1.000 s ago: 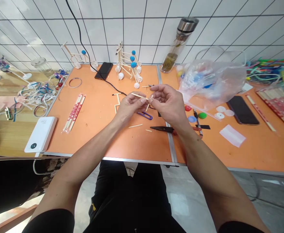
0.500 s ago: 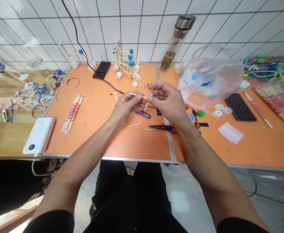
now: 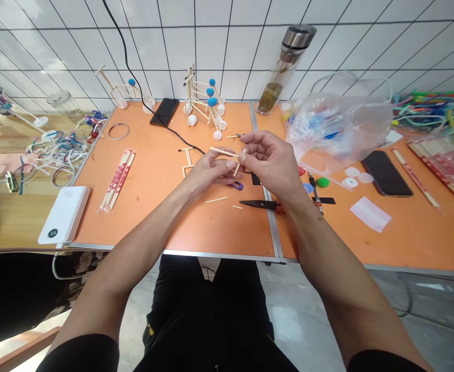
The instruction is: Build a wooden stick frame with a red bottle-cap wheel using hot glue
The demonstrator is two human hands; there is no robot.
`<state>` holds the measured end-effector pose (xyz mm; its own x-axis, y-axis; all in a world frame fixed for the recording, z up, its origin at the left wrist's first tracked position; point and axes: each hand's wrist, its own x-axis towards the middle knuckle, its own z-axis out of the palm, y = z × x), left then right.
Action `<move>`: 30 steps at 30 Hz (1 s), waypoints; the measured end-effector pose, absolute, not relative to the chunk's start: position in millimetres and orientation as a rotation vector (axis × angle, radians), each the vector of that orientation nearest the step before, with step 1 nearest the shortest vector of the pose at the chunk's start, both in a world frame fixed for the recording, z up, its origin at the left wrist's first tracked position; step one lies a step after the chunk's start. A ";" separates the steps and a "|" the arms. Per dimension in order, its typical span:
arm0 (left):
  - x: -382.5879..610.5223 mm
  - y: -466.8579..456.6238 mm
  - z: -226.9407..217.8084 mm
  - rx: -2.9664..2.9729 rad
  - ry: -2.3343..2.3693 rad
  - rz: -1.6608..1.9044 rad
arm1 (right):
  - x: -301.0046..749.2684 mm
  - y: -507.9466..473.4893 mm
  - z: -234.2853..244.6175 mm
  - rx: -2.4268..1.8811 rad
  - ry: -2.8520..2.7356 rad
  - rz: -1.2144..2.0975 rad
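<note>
A thin wooden stick (image 3: 223, 152) lies across the fingers of my left hand (image 3: 211, 174), and its far end meets my right hand (image 3: 267, 160) at the fingertips. A shorter stick (image 3: 237, 167) angles down from that pinch, joined to or crossing the first. Both hands are close together above the orange table (image 3: 160, 222). A purple clip (image 3: 237, 186) lies partly hidden just below my fingers. Two loose stick pieces (image 3: 216, 199) sit near my left wrist.
Black-handled scissors (image 3: 257, 204) lie below my right hand. A stick model with blue balls (image 3: 203, 101) stands behind, near a phone (image 3: 165, 111) and black cable (image 3: 172, 129). A plastic bag (image 3: 337, 126), bottle (image 3: 277, 88), chopsticks (image 3: 116, 181) and power bank (image 3: 64, 214) surround the work area.
My hands have shifted slightly, and the right fingertips now cover the joint of the sticks. The left hand hides more of the purple clip. The camera view has moved a little.
</note>
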<state>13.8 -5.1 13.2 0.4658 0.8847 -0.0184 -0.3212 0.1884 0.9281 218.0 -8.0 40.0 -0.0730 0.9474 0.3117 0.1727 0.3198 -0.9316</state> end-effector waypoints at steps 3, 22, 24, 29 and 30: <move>20.8 -9.1 11.2 1.092 0.598 0.901 | 215.0 -9.4 39.8 -1.092 -1.500 0.909; 28.1 -7.2 10.8 1.006 0.738 1.106 | 214.0 -10.4 40.1 -1.081 -1.517 0.872; 28.2 -8.2 11.4 1.020 0.725 1.069 | 214.1 -10.3 40.3 -1.085 -1.507 0.879; 28.1 -8.8 12.1 1.022 0.725 1.104 | 214.7 -10.8 41.3 -1.087 -1.506 0.894; 27.9 -8.3 11.9 1.023 0.721 1.125 | 214.7 -11.0 41.7 -1.081 -1.505 0.896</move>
